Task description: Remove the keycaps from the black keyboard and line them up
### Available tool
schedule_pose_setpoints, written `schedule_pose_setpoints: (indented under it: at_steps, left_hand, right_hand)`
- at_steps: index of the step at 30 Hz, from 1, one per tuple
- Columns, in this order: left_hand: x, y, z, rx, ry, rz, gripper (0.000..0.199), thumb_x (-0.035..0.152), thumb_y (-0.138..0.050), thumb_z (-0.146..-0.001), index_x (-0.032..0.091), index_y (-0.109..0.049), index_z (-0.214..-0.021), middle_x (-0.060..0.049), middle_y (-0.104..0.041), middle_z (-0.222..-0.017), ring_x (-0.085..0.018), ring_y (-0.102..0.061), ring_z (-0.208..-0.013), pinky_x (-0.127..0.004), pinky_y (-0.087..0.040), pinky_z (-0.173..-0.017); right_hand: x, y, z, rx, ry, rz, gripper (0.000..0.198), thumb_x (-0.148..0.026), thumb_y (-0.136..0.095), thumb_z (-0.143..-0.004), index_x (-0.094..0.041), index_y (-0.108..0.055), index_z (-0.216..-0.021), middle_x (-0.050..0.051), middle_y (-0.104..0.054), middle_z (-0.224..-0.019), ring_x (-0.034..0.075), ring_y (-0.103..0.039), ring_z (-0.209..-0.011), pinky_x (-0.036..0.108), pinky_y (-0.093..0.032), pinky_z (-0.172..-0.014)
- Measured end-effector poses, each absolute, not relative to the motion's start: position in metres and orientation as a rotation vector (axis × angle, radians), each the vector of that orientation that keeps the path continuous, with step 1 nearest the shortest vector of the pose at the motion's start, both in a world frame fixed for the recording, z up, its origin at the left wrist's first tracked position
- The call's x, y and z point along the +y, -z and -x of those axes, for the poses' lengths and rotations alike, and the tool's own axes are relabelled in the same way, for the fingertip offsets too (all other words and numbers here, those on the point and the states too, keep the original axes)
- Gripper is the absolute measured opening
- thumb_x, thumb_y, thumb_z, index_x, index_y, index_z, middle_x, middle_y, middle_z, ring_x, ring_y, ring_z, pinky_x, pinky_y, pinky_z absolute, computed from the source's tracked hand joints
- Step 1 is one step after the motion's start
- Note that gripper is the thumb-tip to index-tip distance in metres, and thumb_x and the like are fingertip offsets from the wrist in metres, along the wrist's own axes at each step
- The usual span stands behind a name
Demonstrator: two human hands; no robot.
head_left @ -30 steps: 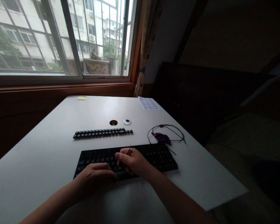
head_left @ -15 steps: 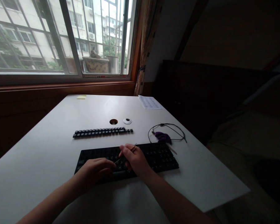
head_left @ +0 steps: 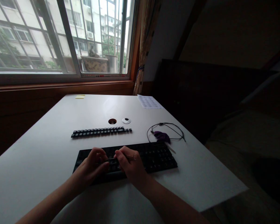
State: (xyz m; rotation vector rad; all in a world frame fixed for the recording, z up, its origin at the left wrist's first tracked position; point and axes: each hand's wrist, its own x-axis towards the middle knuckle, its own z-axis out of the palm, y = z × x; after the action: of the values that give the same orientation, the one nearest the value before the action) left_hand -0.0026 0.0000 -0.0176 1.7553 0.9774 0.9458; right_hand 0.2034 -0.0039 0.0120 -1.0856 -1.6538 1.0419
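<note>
Tool [head_left: 111, 159] over keyboard [head_left: 155, 156]

The keyboard lies on the white desk [head_left: 49, 133], low and central in the frame. The right hand [head_left: 132, 165] has its grip clamped on the thin tool, which points across at the left hand [head_left: 91, 165]. That one curls over the keyboard; whether its grip holds anything, I can't tell from here. Keycaps [head_left: 95, 132] sit in rows left of centre, purple cloth [head_left: 162, 136] right of centre.
</note>
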Motion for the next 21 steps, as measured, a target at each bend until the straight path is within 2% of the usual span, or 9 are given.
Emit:
schedule_pose_setpoints:
  at_steps: [3, 12, 16, 21]
  left_hand:
    - [0.0, 0.013, 0.003, 0.973, -0.919, -1.716, 0.026, 0.036, -0.055, -0.095, 0.023, -0.041, -0.113, 0.0, -0.061, -0.086, -0.014, -0.064, -0.074, -0.028, -0.053, -0.066]
    - [0.003, 0.014, 0.007, 1.05, -0.895, -1.65, 0.029, 0.038, -0.06, -0.091, 0.022, -0.047, -0.112, -0.003, -0.066, -0.091, -0.017, -0.065, -0.08, -0.029, -0.052, -0.069]
    - [0.004, 0.008, 0.007, 1.006, -0.91, -1.609, 0.031, 0.036, -0.064, -0.088, 0.021, -0.048, -0.11, -0.005, -0.066, -0.095, -0.018, -0.064, -0.086, -0.031, -0.051, -0.074]
    - [0.005, 0.005, 0.007, 0.897, -0.908, -1.502, 0.031, 0.033, -0.066, -0.087, 0.022, -0.049, -0.11, -0.004, -0.067, -0.098, -0.017, -0.064, -0.091, -0.029, -0.05, -0.077]
  right_hand:
    - [-0.005, -0.013, -0.204, -1.711, -0.96, 1.082, 0.035, -0.045, -0.047, -0.096, -0.019, -0.062, -0.079, -0.002, -0.052, -0.057, 0.012, -0.051, -0.055, 0.022, -0.039, -0.052]
    - [-0.009, -0.016, -0.202, -1.84, -0.771, 0.954, 0.029, -0.036, -0.048, -0.096, -0.019, -0.062, -0.076, 0.001, -0.06, -0.068, 0.013, -0.056, -0.064, 0.026, -0.042, -0.064]
    - [-0.008, -0.014, -0.202, -1.771, -0.83, 0.967, 0.029, -0.036, -0.051, -0.096, -0.019, -0.064, -0.077, 0.001, -0.06, -0.068, 0.013, -0.055, -0.064, 0.025, -0.042, -0.063]
    - [-0.004, -0.007, -0.203, -1.571, -1.063, 1.034, 0.034, -0.045, -0.051, -0.095, -0.018, -0.066, -0.082, -0.003, -0.053, -0.058, 0.01, -0.049, -0.052, 0.022, -0.038, -0.051]
